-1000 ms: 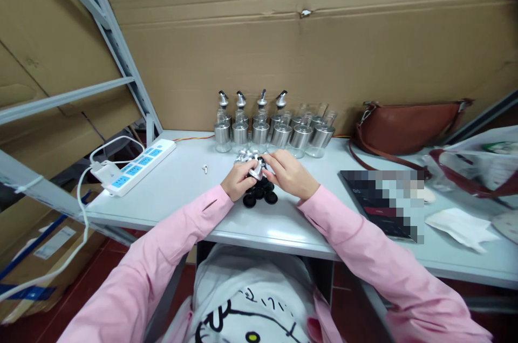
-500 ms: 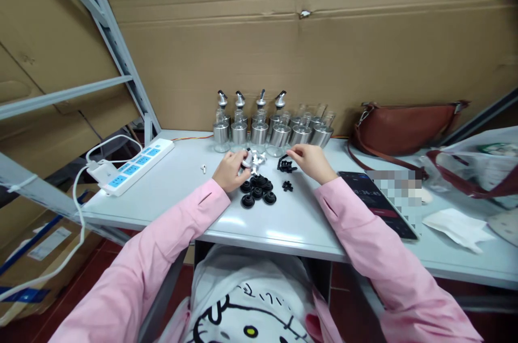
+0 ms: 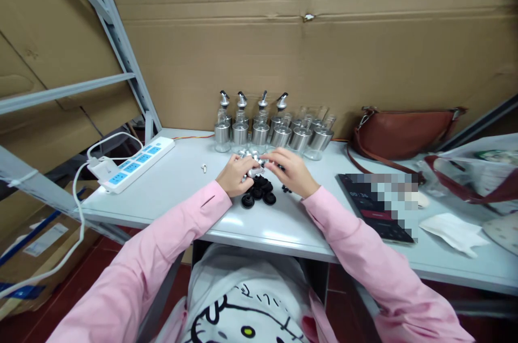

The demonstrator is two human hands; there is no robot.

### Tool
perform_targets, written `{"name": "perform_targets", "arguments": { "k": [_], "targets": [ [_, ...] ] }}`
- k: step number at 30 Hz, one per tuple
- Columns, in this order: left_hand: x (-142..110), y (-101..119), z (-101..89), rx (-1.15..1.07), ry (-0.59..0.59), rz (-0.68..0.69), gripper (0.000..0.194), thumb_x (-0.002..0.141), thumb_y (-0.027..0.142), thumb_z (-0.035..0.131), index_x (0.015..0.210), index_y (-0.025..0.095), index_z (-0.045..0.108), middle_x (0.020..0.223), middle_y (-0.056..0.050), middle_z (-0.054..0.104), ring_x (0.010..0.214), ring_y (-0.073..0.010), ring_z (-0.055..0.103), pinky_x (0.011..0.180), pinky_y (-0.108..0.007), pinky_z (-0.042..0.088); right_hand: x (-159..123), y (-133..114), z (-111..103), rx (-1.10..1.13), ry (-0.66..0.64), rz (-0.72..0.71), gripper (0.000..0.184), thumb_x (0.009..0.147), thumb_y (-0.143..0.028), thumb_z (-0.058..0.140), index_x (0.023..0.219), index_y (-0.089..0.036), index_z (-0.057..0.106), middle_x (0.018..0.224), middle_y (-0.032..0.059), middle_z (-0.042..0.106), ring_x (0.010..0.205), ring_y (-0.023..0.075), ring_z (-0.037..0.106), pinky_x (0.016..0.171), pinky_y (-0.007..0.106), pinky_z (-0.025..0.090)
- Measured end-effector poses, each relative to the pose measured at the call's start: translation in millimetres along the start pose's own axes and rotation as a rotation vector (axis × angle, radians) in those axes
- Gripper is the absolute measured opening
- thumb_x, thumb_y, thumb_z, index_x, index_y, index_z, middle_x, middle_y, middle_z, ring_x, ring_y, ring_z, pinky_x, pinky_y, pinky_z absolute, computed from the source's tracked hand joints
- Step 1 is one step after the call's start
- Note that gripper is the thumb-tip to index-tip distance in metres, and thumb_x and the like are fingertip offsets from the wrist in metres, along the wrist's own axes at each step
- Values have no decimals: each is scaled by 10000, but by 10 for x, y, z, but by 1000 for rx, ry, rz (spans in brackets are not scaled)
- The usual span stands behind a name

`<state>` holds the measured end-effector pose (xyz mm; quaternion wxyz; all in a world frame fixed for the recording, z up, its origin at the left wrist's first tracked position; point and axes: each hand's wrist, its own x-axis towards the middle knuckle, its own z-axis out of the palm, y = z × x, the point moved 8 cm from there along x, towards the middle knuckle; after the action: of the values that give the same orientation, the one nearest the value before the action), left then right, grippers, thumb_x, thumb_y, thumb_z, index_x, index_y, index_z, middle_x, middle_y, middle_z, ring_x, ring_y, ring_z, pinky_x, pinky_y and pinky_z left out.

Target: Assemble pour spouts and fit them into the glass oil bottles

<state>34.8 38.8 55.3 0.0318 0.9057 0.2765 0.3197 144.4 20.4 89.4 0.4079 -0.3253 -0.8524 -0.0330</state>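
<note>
Glossy table (image 3: pixel 162 192), round stoppers (image 3: pixel 247 201), left fingers (image 3: pixel 246 164) gripping silvery piece (image 3: pixel 254 172), right fingers (image 3: pixel 280 156), hold unclear

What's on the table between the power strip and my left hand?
In the head view, a small white item, possibly an earbud, lies between the power strip and your left hand.

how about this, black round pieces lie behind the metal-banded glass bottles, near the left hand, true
Not behind: the head view shows the black round pieces in front of the metal-banded glass bottles, near the left hand.
</note>
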Motion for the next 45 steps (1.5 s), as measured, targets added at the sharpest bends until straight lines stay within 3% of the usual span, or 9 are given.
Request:
{"name": "perform_targets", "arguments": {
  "k": [3,12,16,19,21,24,31,36,45],
  "targets": [
    [-2,2,12,21,-24,3,288,624,134,384,885,169,500,781,-22,580,685,-162,496,750,-327,307,-13,-141,117,-8,-51,-67,254,933,-320,390,947,-189,607,808,72,606,761,187,565,687,303,443],
    [20,114,7,180,43,49,247,670,219,437,863,173,585,732,-41,611,702,-188,525,754,-362,282,-14,-82,180,-281,-127,-71,437,970,-362,225,742,-180,550,679,53,565,620,163,495,602,282,321],
    [10,90,-38,175,82,34,210,670,220,460,834,179,586,735,-33,614,707,-184,530,752,-355,281,-43,189,116,-199,-176,141,517,953,-443,227,608,-183,512,559,27,522,523,140,448,549,272,295],
    [-11,-18,-119,96,179,-43,225,684,192,446,869,167,571,805,-36,625,711,-166,533,753,-335,296,-175,567,55,-11,-262,397,487,869,-527,410,545,-179,513,491,-1,501,481,121,425,509,253,301],
    [-23,-69,-142,72,220,-73,226,692,184,438,879,163,564,817,-35,623,703,-159,531,747,-327,302,-287,764,62,96,-354,499,393,774,-527,547,615,-170,591,572,10,586,538,135,488,534,249,352],
    [-24,-72,-131,78,224,-61,227,693,181,443,886,165,560,817,-31,618,711,-160,532,755,-324,307,-409,914,113,160,-483,535,289,747,-434,570,729,-161,664,718,45,677,642,171,570,619,279,415],
    [-22,-75,-106,97,182,-82,240,683,162,464,905,169,555,839,-24,620,738,-160,543,776,-318,325,-520,961,254,214,-590,615,177,730,-265,531,753,-133,646,580,28,614,515,133,525,559,267,421],
    [-18,-74,-97,103,171,-83,241,682,157,475,909,172,555,843,-24,624,751,-165,551,771,-316,330,-576,949,337,216,-643,675,205,715,-350,576,651,-156,570,540,10,579,487,121,504,530,257,400],
    [-20,-55,-103,83,174,-74,231,695,152,482,916,166,548,858,-21,631,773,-161,563,769,-312,331,-620,890,358,140,-755,704,414,797,-501,434,618,-156,579,526,26,581,486,127,492,550,266,379]
  ]
}}
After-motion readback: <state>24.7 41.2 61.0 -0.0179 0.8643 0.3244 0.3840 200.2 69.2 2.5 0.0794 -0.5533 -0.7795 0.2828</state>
